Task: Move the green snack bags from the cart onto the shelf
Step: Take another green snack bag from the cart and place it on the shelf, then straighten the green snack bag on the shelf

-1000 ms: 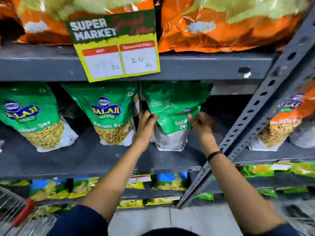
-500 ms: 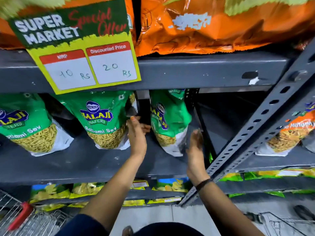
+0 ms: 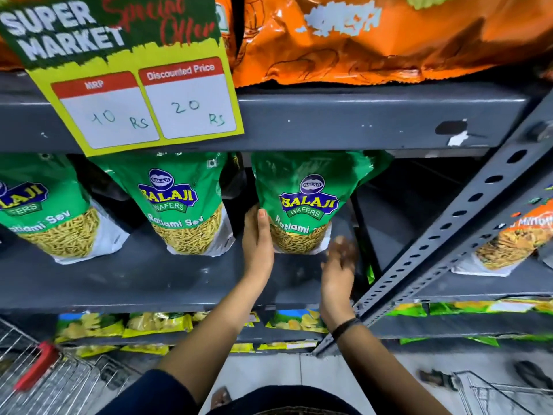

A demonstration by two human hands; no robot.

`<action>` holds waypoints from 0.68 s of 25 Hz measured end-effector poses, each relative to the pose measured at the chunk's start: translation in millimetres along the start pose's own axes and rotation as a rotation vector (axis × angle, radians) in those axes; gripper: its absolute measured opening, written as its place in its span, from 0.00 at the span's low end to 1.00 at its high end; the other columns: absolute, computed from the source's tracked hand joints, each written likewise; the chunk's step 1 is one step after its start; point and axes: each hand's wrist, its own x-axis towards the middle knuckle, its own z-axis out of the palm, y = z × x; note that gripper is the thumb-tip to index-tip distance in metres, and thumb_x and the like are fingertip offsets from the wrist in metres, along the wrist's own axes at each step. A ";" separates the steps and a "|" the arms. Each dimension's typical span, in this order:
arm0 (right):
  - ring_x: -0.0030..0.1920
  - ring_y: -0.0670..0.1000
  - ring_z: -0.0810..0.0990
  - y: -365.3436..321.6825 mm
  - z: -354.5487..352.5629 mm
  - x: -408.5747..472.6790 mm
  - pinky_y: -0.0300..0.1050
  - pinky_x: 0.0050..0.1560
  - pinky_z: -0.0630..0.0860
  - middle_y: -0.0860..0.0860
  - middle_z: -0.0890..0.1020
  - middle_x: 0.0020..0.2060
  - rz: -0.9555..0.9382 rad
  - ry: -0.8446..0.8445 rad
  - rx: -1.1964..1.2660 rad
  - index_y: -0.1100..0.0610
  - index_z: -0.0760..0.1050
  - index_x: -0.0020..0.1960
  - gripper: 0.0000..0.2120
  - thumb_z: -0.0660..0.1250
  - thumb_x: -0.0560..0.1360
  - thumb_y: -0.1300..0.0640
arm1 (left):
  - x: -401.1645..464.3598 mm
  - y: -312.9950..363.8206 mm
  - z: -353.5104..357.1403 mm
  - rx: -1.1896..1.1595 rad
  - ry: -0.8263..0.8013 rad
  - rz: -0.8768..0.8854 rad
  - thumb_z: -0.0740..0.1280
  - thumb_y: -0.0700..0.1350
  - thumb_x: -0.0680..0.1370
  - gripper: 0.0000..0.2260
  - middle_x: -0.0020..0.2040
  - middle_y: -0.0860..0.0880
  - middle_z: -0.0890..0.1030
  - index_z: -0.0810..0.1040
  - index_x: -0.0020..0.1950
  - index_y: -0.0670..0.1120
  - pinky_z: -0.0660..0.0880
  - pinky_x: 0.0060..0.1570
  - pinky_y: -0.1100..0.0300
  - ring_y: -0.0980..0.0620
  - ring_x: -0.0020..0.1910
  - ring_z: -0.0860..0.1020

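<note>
Three green Balaji snack bags stand upright on the grey shelf (image 3: 125,283). The rightmost green bag (image 3: 308,202) faces front. My left hand (image 3: 258,238) lies flat against its left side, fingers together and touching the bag. My right hand (image 3: 339,265) is just below and right of the bag's bottom corner, blurred, fingers apart and off the bag. The middle green bag (image 3: 182,202) and the left green bag (image 3: 45,208) stand untouched. The wire cart (image 3: 39,384) with a red handle is at the bottom left.
A yellow price sign (image 3: 143,94) hangs from the shelf above, which holds orange bags (image 3: 374,40). A slanted perforated upright (image 3: 449,229) bounds the bay on the right. Yellow-green packets (image 3: 155,322) fill the lower shelf. A second cart (image 3: 505,393) is at the bottom right.
The rightmost bag has turned from side-on to face front. My left hand stays against its left side. My right hand has come off it and dropped slightly.
</note>
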 end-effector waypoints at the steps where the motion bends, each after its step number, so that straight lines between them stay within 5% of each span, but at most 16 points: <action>1: 0.48 0.50 0.75 7.2 1.0 -9.2 0.58 0.59 0.72 0.50 0.78 0.45 0.003 0.010 -0.017 0.41 0.72 0.42 0.08 0.59 0.72 0.38 | -3.9 -10.7 -6.8 0.003 0.076 0.022 0.53 0.53 0.78 0.14 0.58 0.49 0.76 0.70 0.59 0.49 0.68 0.57 0.64 0.55 0.57 0.74; 3: 0.42 0.50 0.77 26.0 9.6 -28.5 0.57 0.54 0.74 0.49 0.79 0.37 0.051 -0.189 -0.094 0.47 0.73 0.39 0.10 0.60 0.74 0.44 | -20.8 -29.5 -27.5 0.015 0.246 0.055 0.54 0.55 0.75 0.11 0.47 0.51 0.77 0.71 0.49 0.51 0.70 0.53 0.58 0.60 0.47 0.75; 6: 0.49 0.47 0.77 41.4 36.9 -55.6 0.45 0.53 0.74 0.46 0.79 0.43 0.022 -0.594 -0.243 0.45 0.74 0.45 0.02 0.66 0.72 0.50 | -37.6 -49.4 -77.2 0.025 0.538 0.067 0.55 0.49 0.75 0.12 0.42 0.50 0.71 0.67 0.49 0.41 0.67 0.46 0.63 0.60 0.41 0.71; 8: 0.58 0.45 0.73 42.0 61.2 -60.0 0.35 0.56 0.71 0.45 0.75 0.53 -0.022 -0.701 -0.287 0.46 0.69 0.57 0.18 0.70 0.70 0.54 | -25.4 -53.5 -114.0 0.027 0.664 0.038 0.55 0.49 0.75 0.18 0.49 0.45 0.70 0.66 0.55 0.35 0.68 0.51 0.62 0.52 0.49 0.70; 11: 0.69 0.45 0.64 31.4 104.9 -56.3 0.42 0.68 0.66 0.46 0.66 0.68 -0.106 -0.708 -0.365 0.52 0.57 0.71 0.41 0.75 0.64 0.52 | 13.8 -46.6 -162.2 0.039 0.491 -0.111 0.55 0.52 0.78 0.21 0.64 0.46 0.68 0.62 0.67 0.43 0.62 0.66 0.54 0.51 0.63 0.67; 13: 0.71 0.47 0.64 27.8 129.3 -50.2 0.49 0.70 0.66 0.50 0.65 0.71 -0.143 -0.696 -0.364 0.52 0.56 0.71 0.46 0.77 0.61 0.49 | 39.7 -35.7 -181.5 0.061 0.265 -0.194 0.49 0.56 0.79 0.23 0.74 0.50 0.59 0.55 0.72 0.49 0.54 0.73 0.55 0.53 0.72 0.58; 17: 0.65 0.43 0.72 37.2 157.3 -53.0 0.35 0.61 0.71 0.51 0.71 0.67 -0.166 -0.663 -0.286 0.53 0.61 0.67 0.41 0.77 0.60 0.55 | 61.0 -18.9 -199.2 0.089 -0.154 -0.166 0.51 0.63 0.75 0.21 0.60 0.63 0.68 0.64 0.64 0.56 0.61 0.62 0.63 0.62 0.61 0.66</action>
